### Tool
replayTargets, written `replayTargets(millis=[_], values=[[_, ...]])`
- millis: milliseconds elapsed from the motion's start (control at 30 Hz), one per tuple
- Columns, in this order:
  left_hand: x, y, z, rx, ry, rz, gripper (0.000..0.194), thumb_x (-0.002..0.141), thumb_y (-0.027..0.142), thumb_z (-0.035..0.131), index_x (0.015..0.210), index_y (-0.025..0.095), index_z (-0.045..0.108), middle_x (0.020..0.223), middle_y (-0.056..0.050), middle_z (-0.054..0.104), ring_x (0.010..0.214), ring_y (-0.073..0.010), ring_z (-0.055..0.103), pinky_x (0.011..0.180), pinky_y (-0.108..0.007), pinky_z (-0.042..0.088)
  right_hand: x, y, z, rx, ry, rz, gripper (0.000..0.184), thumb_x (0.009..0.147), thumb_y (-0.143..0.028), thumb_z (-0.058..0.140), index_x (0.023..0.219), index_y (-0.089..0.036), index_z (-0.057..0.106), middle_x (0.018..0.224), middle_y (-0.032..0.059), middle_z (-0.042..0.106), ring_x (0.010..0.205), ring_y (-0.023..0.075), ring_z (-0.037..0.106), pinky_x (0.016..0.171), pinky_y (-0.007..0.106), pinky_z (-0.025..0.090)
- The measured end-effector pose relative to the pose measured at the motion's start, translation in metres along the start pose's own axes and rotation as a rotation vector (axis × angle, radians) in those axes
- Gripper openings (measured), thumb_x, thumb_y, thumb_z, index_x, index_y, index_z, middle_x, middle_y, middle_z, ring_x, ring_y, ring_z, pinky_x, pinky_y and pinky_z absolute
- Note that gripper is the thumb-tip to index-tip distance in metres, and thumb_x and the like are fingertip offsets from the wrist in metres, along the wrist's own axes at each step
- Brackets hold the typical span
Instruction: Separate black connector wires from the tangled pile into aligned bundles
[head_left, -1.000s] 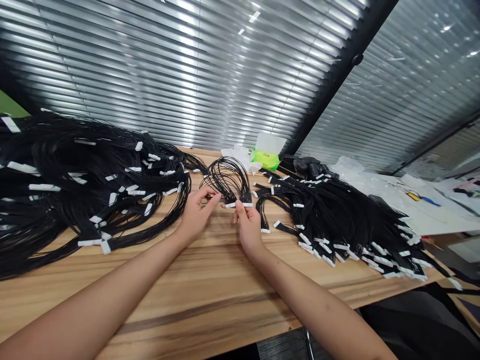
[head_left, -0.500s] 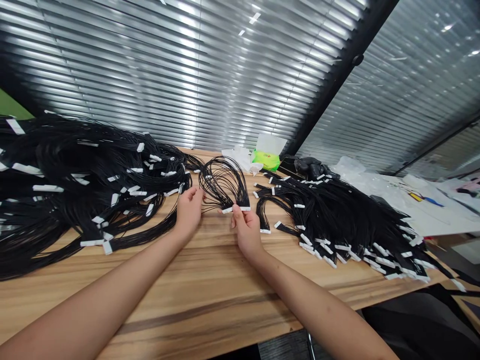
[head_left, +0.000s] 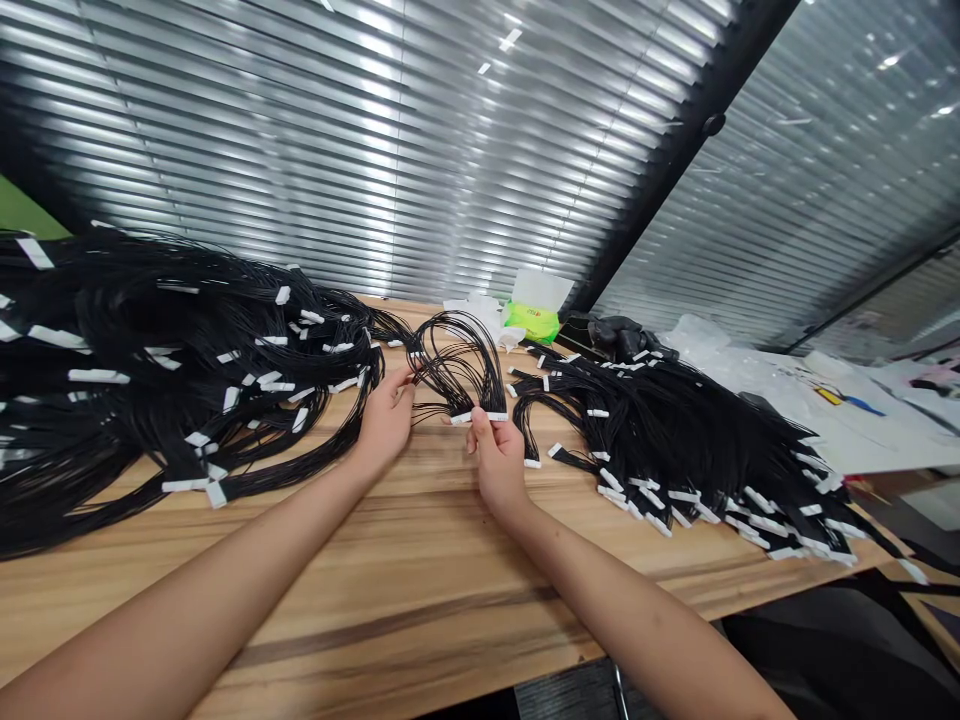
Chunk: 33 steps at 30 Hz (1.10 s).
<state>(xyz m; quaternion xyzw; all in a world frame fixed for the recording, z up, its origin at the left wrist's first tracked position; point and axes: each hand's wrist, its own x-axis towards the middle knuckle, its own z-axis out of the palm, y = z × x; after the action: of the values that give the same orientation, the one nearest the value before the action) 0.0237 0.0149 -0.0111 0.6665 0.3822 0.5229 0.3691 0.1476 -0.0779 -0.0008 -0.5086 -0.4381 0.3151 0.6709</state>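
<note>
The person's 2 hands stand apart over a wooden table (head_left: pixel 375 610), with a small arched bundle of black wires (head_left: pixel 457 365) between them. The right hand (head_left: pixel 499 465) is clamped on the bundle's white connectors (head_left: pixel 480 417), pinching them between thumb and fingers. The left hand (head_left: pixel 386 422) has its fingertips (head_left: pixel 407 376) against the wires on the bundle's left side, though I cannot tell whether it grips them. A large heap of black wires with white connectors (head_left: pixel 187 350) lies just beside the left hand, and a second heap (head_left: pixel 660 450) lies just right of the right hand. Beyond them sit a green packet (head_left: pixel 531 322), crumpled white tissue (head_left: pixel 480 315), dark gloves (head_left: pixel 619 335), clear plastic (head_left: pixel 697 338) and papers (head_left: pixel 847 425), below slatted blinds (head_left: pixel 300 150).
</note>
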Motion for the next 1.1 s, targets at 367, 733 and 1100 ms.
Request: replayTargets(millis=[367,733,1100], values=[[-0.009,0.019,-0.003,0.235,-0.023,0.293,0.040,0.073,0.005,0.042,0.100,0.022,0.067,0.117,-0.003,0.065,0.116,-0.0204,0.056,0.105,-0.040,0.039,0.008,-0.001,-0.004,-0.008,0.109,0.018,0.047,0.081,-0.060,0.054,0.056,-0.022,0.043,0.050,-0.0054,0.041,0.050,0.0110,0.038,0.054,0.026,0.035],[-0.020,0.030,-0.003,0.180,-0.103,0.233,0.024,0.091,0.037,0.049,0.089,0.022,0.067,0.070,0.001,0.070,0.071,-0.0159,0.064,0.081,-0.032,0.046,0.005,0.002,-0.001,-0.038,0.099,0.031,0.047,0.081,-0.059,0.055,0.056,-0.021,0.044,0.050,-0.0052,0.043,0.050,0.0108,0.039,0.053,0.026,0.034],[-0.014,0.026,0.001,-0.155,-0.171,0.036,0.019,0.081,0.038,0.063,0.080,0.019,0.062,0.071,-0.001,0.067,0.069,-0.0148,0.064,0.069,-0.027,0.051,0.004,0.001,0.000,-0.032,0.047,0.040,0.046,0.081,-0.058,0.055,0.055,-0.022,0.044,0.049,-0.0049,0.042,0.049,0.0111,0.038,0.050,0.026,0.033]])
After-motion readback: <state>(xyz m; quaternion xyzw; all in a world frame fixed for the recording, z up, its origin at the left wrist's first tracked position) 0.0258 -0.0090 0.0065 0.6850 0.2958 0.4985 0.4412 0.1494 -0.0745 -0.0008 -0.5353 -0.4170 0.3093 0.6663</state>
